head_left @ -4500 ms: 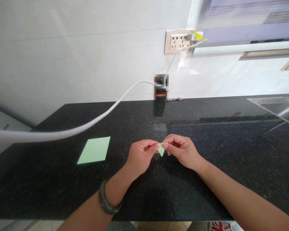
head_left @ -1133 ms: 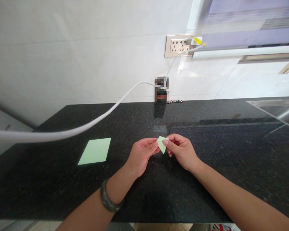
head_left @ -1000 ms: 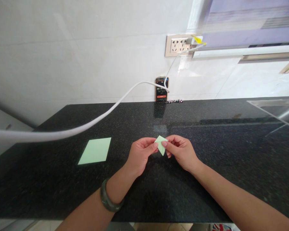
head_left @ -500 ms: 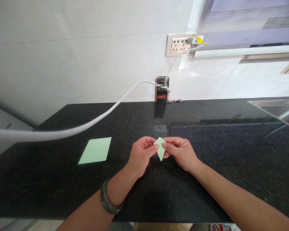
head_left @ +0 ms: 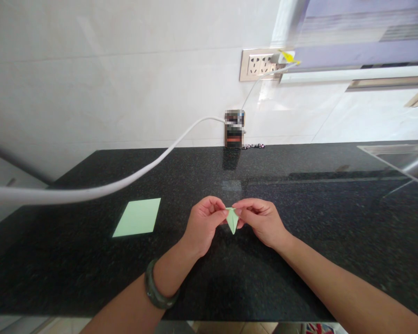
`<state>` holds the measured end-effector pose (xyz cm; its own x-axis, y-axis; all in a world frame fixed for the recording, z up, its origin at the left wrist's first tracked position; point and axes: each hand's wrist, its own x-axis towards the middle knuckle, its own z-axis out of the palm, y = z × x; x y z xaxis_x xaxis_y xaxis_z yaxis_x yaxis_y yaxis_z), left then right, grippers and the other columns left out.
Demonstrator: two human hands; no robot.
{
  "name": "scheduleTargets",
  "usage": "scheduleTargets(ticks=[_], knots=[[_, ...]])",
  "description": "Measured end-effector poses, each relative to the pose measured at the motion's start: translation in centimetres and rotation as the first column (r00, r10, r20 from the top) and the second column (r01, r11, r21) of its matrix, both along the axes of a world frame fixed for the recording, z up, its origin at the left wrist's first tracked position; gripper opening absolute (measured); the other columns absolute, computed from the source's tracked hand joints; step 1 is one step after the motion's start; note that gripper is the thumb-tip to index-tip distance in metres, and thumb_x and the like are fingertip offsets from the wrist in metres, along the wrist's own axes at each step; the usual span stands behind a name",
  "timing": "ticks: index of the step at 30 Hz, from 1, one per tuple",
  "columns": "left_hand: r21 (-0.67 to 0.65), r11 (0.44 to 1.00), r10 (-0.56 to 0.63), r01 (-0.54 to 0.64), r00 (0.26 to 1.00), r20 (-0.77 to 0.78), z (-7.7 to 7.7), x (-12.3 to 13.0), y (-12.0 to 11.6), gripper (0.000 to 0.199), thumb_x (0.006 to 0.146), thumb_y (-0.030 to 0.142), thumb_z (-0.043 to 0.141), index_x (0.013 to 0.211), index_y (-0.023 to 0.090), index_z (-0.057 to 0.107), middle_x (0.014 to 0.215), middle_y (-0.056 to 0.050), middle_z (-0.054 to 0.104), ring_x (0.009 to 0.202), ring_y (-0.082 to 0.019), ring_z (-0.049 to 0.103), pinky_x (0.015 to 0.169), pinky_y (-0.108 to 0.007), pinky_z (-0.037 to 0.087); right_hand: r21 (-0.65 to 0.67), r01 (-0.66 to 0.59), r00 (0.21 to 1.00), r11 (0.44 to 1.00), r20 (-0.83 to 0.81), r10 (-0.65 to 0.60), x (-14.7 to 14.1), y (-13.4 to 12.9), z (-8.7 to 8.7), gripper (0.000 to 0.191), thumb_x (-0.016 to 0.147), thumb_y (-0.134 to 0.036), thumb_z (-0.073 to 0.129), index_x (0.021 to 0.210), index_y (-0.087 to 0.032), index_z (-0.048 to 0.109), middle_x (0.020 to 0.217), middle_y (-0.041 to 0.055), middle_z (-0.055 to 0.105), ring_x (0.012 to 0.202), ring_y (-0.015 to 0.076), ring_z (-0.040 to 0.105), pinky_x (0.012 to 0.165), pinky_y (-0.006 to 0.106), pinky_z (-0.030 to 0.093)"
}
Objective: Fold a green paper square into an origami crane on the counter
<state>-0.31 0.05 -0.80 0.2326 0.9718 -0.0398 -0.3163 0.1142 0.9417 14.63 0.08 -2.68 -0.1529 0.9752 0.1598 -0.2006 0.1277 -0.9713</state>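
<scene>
A small piece of light green folded paper (head_left: 233, 222) is held between my two hands above the dark counter. It narrows to a point toward me, and a crease line runs down its middle. My left hand (head_left: 206, 222) pinches its left upper edge between thumb and fingers. On the other side, my right hand (head_left: 263, 219) pinches the right upper edge the same way. The upper edge looks flat, with the part behind it hidden from me. To the left lies a flat light green sheet of paper (head_left: 137, 218).
The speckled black countertop (head_left: 90, 269) meets a white tiled wall. A pixelated upright object (head_left: 234, 132) leans there, with a beaded strand (head_left: 254, 146) beside it. A white cable (head_left: 132, 178) sweeps across the left. A wall socket (head_left: 257, 65) and a sink (head_left: 404, 160) are on the right.
The top corner of the folded paper, which pointed up and away, has gone down, leaving a flat upper edge. Both hands stay in nearly the same place.
</scene>
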Motion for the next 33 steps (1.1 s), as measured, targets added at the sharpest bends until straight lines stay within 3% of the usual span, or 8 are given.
scheduleTargets(ticks=[7, 10, 12, 14, 17, 19, 24, 33], knots=[[-0.102, 0.992, -0.067, 0.075, 0.995, 0.080, 0.4, -0.2, 0.0, 0.015, 0.072, 0.024, 0.057, 0.084, 0.015, 0.056, 0.064, -0.001, 0.061, 0.060, -0.013, 0.059, 0.064, -0.030, 0.047, 0.208, -0.016, 0.982, 0.978, 0.185, -0.023, 0.8, 0.0, 0.8, 0.013, 0.076, -0.020, 0.054, 0.081, -0.020, 0.067, 0.068, 0.0013, 0.063, 0.054, 0.0107, 0.058, 0.052, 0.026, 0.049], [-0.106, 0.990, -0.098, 0.096, 0.995, -0.013, 0.3, -0.4, 0.1, 0.024, 0.076, 0.034, 0.053, 0.079, 0.011, 0.060, 0.065, -0.005, 0.062, 0.062, -0.014, 0.059, 0.063, -0.029, 0.046, 0.349, -0.031, 0.954, 0.937, 0.290, -0.076, 1.1, 0.0, 1.0, 0.018, 0.076, -0.014, 0.052, 0.082, -0.022, 0.067, 0.070, 0.0019, 0.062, 0.059, 0.0116, 0.057, 0.055, 0.026, 0.047], [-0.085, 0.993, -0.088, 0.081, 0.993, -0.084, 0.1, -0.4, 0.2, 0.021, 0.070, 0.032, 0.062, 0.077, 0.012, 0.061, 0.067, -0.004, 0.063, 0.062, -0.012, 0.058, 0.062, -0.026, 0.046, 0.407, -0.067, 0.931, 0.911, 0.355, -0.090, 1.2, 0.0, 1.1, 0.021, 0.076, -0.012, 0.050, 0.082, -0.023, 0.067, 0.072, 0.0022, 0.063, 0.063, 0.0129, 0.058, 0.058, 0.028, 0.047], [-0.059, 0.997, -0.054, 0.047, 0.992, -0.115, 0.0, -0.3, 0.2, 0.019, 0.066, 0.028, 0.066, 0.076, 0.012, 0.062, 0.066, -0.003, 0.064, 0.060, -0.011, 0.057, 0.062, -0.024, 0.045, 0.399, -0.070, 0.926, 0.914, 0.368, -0.089, 1.3, -0.1, 1.0, 0.022, 0.078, -0.014, 0.049, 0.089, -0.023, 0.065, 0.074, 0.0023, 0.063, 0.066, 0.0135, 0.058, 0.061, 0.029, 0.046], [0.027, 1.000, 0.018, -0.014, 0.984, -0.175, 0.0, -0.3, 0.2, 0.017, 0.064, 0.025, 0.067, 0.076, 0.014, 0.064, 0.067, -0.002, 0.065, 0.060, -0.011, 0.057, 0.060, -0.024, 0.045, 0.284, -0.033, 0.951, 0.958, 0.304, -0.057, 1.2, -0.1, 0.8, 0.025, 0.080, -0.021, 0.050, 0.104, -0.024, 0.058, 0.077, 0.0021, 0.062, 0.066, 0.0134, 0.058, 0.061, 0.028, 0.047], [0.127, 0.991, 0.070, -0.040, 0.967, -0.243, -0.1, -0.3, 0.2, 0.015, 0.065, 0.025, 0.067, 0.075, 0.015, 0.065, 0.067, -0.003, 0.065, 0.061, -0.013, 0.058, 0.060, -0.024, 0.045, 0.249, -0.036, 0.947, 0.968, 0.318, -0.046, 1.1, -0.1, 0.9, 0.021, 0.079, -0.026, 0.054, 0.098, -0.022, 0.059, 0.077, 0.0029, 0.062, 0.067, 0.0137, 0.057, 0.060, 0.027, 0.047], [0.321, 0.945, 0.194, -0.068, 0.903, -0.382, -0.4, -0.5, 0.1, 0.015, 0.067, 0.027, 0.064, 0.078, 0.017, 0.067, 0.072, -0.004, 0.067, 0.065, -0.015, 0.059, 0.062, -0.026, 0.046, 0.322, -0.083, 0.893, 0.943, 0.444, -0.073, 1.1, 0.0, 1.2, 0.012, 0.078, -0.027, 0.056, 0.081, -0.019, 0.063, 0.076, 0.0042, 0.061, 0.068, 0.0142, 0.055, 0.062, 0.027, 0.044], [0.392, 0.918, 0.246, -0.054, 0.855, -0.457, -0.6, -0.7, 0.0, 0.016, 0.070, 0.029, 0.062, 0.079, 0.019, 0.069, 0.075, -0.005, 0.068, 0.067, -0.017, 0.060, 0.063, -0.026, 0.046, 0.314, -0.071, 0.894, 0.947, 0.441, -0.079, 1.1, -0.1, 1.4, 0.013, 0.080, -0.027, 0.054, 0.078, -0.018, 0.063, 0.072, 0.0032, 0.060, 0.065, 0.0131, 0.054, 0.060, 0.026, 0.043]])
